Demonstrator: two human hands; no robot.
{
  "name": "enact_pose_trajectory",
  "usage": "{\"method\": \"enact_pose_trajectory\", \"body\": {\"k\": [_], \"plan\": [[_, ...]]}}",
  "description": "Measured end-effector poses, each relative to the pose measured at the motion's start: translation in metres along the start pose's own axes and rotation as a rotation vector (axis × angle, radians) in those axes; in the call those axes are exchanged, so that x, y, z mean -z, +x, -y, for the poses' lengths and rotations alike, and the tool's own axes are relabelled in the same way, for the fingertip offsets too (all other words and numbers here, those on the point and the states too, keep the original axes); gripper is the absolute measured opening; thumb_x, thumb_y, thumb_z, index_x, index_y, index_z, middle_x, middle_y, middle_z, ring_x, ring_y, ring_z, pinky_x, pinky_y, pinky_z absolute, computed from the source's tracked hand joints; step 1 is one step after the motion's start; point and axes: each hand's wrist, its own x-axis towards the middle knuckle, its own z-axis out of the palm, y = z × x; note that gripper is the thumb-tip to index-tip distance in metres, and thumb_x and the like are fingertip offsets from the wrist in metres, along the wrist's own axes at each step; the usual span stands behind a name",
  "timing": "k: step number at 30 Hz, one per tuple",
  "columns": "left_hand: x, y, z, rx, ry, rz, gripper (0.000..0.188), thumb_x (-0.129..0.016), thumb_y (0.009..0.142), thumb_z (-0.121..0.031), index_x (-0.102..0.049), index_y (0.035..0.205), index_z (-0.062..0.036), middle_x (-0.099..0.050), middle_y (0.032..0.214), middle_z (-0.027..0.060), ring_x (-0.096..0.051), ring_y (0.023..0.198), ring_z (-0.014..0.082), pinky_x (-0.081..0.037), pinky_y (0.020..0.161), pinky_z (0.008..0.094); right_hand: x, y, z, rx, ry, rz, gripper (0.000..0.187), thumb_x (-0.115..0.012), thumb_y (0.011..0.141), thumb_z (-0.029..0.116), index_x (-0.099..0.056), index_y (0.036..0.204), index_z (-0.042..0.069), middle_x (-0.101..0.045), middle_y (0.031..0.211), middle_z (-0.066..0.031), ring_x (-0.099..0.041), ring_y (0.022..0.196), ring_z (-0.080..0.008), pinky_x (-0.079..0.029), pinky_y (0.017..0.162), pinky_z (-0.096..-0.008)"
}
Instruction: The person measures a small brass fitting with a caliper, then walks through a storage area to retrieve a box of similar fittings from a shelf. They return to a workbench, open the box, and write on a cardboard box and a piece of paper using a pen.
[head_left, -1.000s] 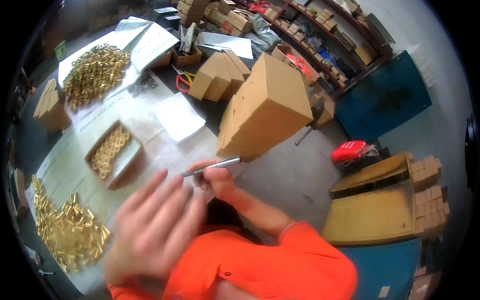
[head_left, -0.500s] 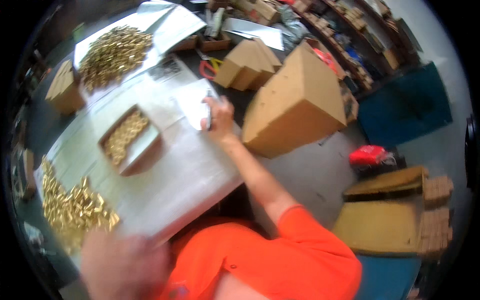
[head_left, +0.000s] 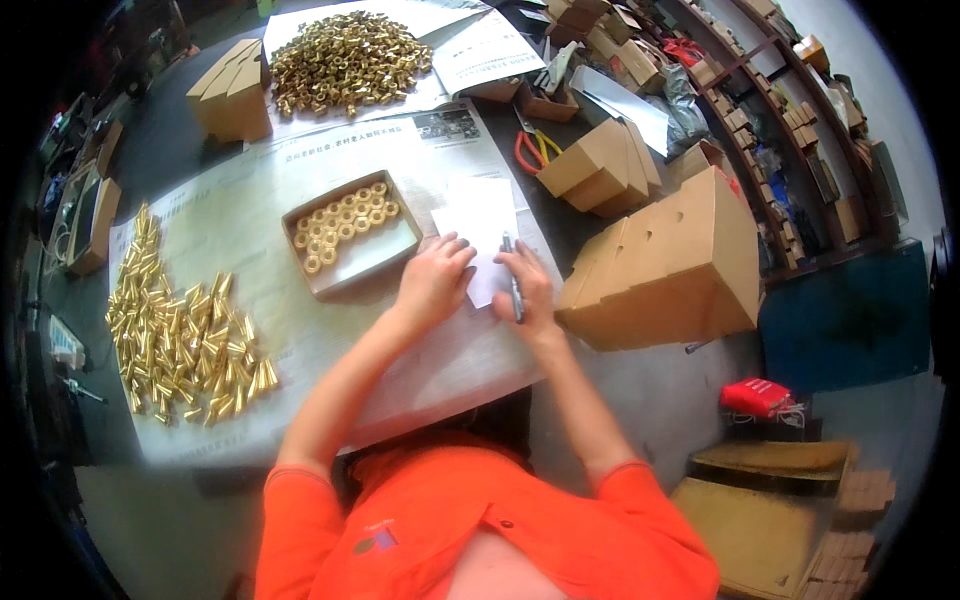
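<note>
My right hand (head_left: 530, 295) is closed around a dark pen (head_left: 515, 283) over a small white sheet of paper (head_left: 478, 207). My left hand (head_left: 435, 280) lies on the sheet's left edge with its fingers bent lightly over it. Just left of that hand is a shallow cardboard box (head_left: 350, 284), holding rows of brass ring-shaped parts (head_left: 346, 220) with part of its pale bottom bare. Loose, flared brass pieces (head_left: 185, 340) are heaped on the table's left side.
Newspaper sheets (head_left: 270, 210) cover the table. A large pile of brass fittings (head_left: 345, 60) lies at the far side, beside upright cardboard boxes (head_left: 230, 95). Bigger cartons (head_left: 665, 265) and orange-and-yellow-handled pliers (head_left: 535, 150) are to the right. Shelves (head_left: 800, 130) stand beyond.
My left hand has come from the lower left, near the loose brass pieces, onto the paper. My right hand still has the pen and is now lower over the sheet. The view has turned.
</note>
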Motion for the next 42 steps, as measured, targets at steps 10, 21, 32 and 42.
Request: {"method": "enact_pose_trajectory", "body": {"k": [10,21,32,42], "plan": [[-0.024,-0.007,0.0,-0.043,0.091,0.142,0.029,-0.059,0.076,-0.017,-0.057,0.102,-0.0035,-0.053,0.115,0.0141,-0.044,0.117,0.0317,-0.032,0.1,0.045,0.017,0.052,0.017,-0.364,0.783,-0.246,0.017,-0.041,0.067,0.002,-0.057,0.064,-0.001,-0.053,0.057,-0.0038,-0.045,0.05,-0.0073,-0.033,0.047,-0.0187],[-0.029,-0.009,0.009,-0.052,0.0,0.089,0.026,-0.057,0.077,-0.013,-0.059,0.099,-0.0012,-0.054,0.115,0.0128,-0.044,0.117,0.0285,-0.028,0.103,0.0457,-0.046,0.049,-0.032,-0.303,0.555,-0.195,0.008,-0.05,0.066,0.005,-0.056,0.063,0.0,-0.057,0.06,-0.0039,-0.049,0.055,-0.0109,-0.04,0.055,-0.0234],[-0.024,-0.008,0.004,-0.027,0.083,0.095,0.024,-0.056,0.075,-0.011,-0.059,0.097,-0.0013,-0.055,0.114,0.0126,-0.045,0.117,0.0288,-0.028,0.103,0.0453,-0.05,0.051,-0.027,-0.346,0.419,-0.195,0.007,-0.05,0.064,0.001,-0.057,0.064,-0.001,-0.056,0.06,-0.0083,-0.053,0.056,-0.0121,-0.043,0.056,-0.0246],[-0.025,-0.007,0.007,-0.008,0.053,0.049,0.019,-0.055,0.076,-0.009,-0.061,0.092,-0.0014,-0.058,0.112,0.0103,-0.048,0.114,0.0268,-0.031,0.101,0.0435,-0.03,0.048,-0.032,-0.325,0.475,-0.098,0.011,-0.047,0.066,0.003,-0.055,0.06,-0.001,-0.049,0.055,-0.0011,-0.044,0.054,-0.0072,-0.035,0.05,-0.0228]]}}
